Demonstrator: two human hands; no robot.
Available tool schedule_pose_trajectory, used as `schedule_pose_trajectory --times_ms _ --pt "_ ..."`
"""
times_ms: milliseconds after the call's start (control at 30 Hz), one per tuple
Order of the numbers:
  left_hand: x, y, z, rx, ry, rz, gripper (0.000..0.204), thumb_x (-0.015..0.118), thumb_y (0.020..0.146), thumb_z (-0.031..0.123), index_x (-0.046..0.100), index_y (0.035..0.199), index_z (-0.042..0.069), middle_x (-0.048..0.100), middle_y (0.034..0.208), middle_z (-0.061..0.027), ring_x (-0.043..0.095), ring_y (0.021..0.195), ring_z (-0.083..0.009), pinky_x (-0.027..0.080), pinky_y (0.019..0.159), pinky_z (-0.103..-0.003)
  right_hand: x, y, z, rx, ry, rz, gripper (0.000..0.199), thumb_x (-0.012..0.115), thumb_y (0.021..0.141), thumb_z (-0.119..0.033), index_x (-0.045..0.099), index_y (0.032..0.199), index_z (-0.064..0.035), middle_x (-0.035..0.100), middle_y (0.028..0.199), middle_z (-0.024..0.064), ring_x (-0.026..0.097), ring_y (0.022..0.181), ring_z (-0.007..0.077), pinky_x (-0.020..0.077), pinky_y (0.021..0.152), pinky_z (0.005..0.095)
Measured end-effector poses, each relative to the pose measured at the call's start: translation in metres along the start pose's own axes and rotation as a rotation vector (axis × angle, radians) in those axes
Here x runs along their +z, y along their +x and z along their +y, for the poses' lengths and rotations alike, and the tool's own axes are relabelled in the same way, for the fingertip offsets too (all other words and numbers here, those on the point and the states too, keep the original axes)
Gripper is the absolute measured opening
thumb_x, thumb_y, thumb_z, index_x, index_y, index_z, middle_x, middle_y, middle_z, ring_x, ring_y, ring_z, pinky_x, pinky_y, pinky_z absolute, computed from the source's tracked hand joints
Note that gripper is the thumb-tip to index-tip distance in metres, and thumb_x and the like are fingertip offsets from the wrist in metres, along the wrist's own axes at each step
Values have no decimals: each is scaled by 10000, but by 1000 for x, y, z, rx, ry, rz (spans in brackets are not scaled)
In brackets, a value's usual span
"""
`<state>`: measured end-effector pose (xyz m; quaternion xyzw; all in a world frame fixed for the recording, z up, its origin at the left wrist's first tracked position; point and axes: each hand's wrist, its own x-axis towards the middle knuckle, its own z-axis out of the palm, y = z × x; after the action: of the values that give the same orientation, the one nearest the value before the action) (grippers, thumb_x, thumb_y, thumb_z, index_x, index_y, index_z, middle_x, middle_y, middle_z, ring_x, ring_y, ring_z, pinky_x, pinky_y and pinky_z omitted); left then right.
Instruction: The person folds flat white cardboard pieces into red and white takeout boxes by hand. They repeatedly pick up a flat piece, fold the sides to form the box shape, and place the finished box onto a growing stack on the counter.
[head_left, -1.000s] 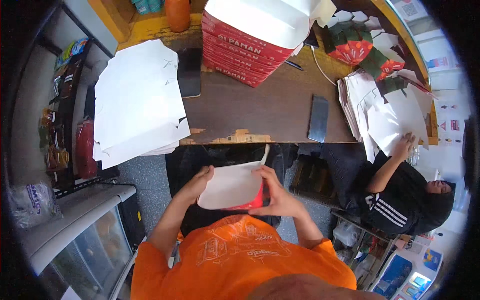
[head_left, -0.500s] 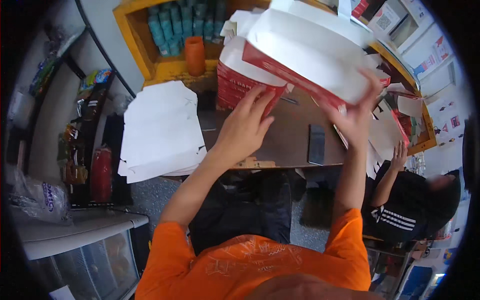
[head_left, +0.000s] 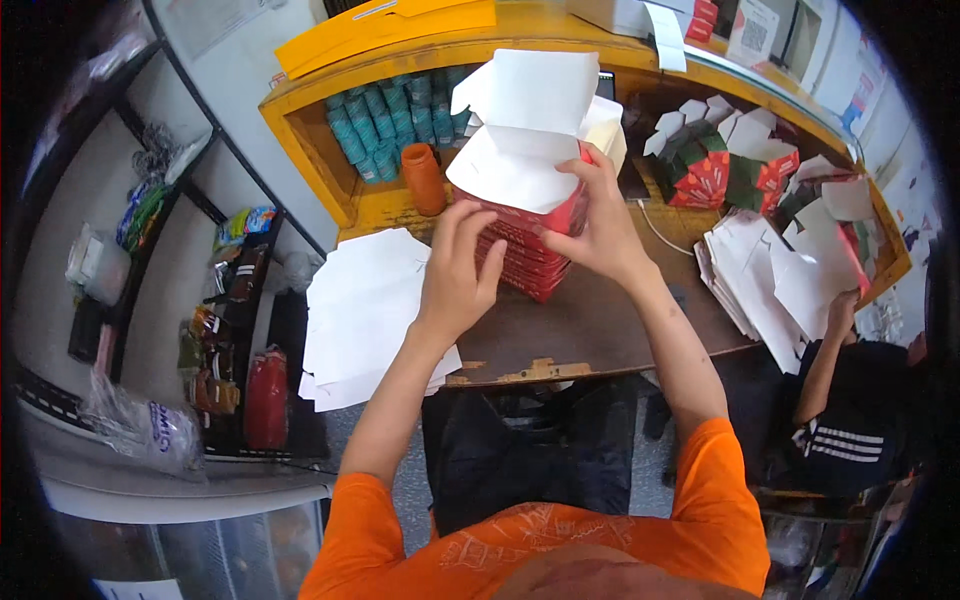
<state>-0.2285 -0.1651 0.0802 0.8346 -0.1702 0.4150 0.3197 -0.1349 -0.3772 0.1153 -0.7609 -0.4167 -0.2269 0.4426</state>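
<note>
A folded red-and-white cardboard box (head_left: 530, 165) with its white lid flaps up sits on top of a stack of red boxes (head_left: 520, 262) on the brown table (head_left: 590, 330). My right hand (head_left: 598, 222) grips the box's right side. Just left of the stack, my left hand (head_left: 455, 272) hovers with fingers spread, its fingertips at the stack's left edge and holding nothing.
A pile of flat white box blanks (head_left: 365, 315) lies at the table's left end. An orange bottle (head_left: 423, 178) and teal cup stacks (head_left: 385, 125) stand in the yellow shelf. At right, another person's hand (head_left: 843, 305) rests on flat blanks (head_left: 770, 285), near folded red-green boxes (head_left: 720, 165).
The box went from my lap up onto the stack of red boxes. My left hand has come off it and the view has tilted up toward the shelf.
</note>
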Motion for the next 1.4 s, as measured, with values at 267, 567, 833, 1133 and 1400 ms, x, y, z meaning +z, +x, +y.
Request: schedule_pose_trajectory --times_ms 267,567,833,1133,1400 --pt "-6 61 26 -7 198 -475 336 758 860 273 653 1011 -8 626 908 -184 599 918 -362 471 838 -459 25 -10 -12 -28 -225 146 797 846 700 -259 456 1384 -136 333 1493 296 422 1324 534 390 1096 552" --pt "9 55 24 140 235 -368 265 699 891 211 590 921 -29 589 859 -195 584 862 -388 468 767 -477 -5 -38 8 -63 -124 -43 329 750 841 -117 593 1122 -49 534 1192 200 603 1059 387 508 908 453" --pt "13 51 28 176 320 -319 244 694 904 210 582 911 -6 589 848 -185 599 829 -387 481 737 -478 -9 -35 5 -188 -245 -72 107 700 881 -133 652 940 -57 611 1037 102 592 1020 325 444 914 448" --pt "10 64 35 22 327 -493 262 641 953 184 584 1127 -3 652 810 -215 656 794 -427 510 695 -505 -2 -32 5 -236 -324 -69 129 697 877 -178 650 954 -86 591 1009 100 573 1032 308 439 930 444" --pt "38 88 23 84 270 -555 496 572 968 122 421 1421 -12 685 890 -285 681 848 -465 540 753 -530 -6 -31 3 -307 -599 7 183 678 896 -264 664 986 -106 613 1055 86 564 1041 315 435 945 472"
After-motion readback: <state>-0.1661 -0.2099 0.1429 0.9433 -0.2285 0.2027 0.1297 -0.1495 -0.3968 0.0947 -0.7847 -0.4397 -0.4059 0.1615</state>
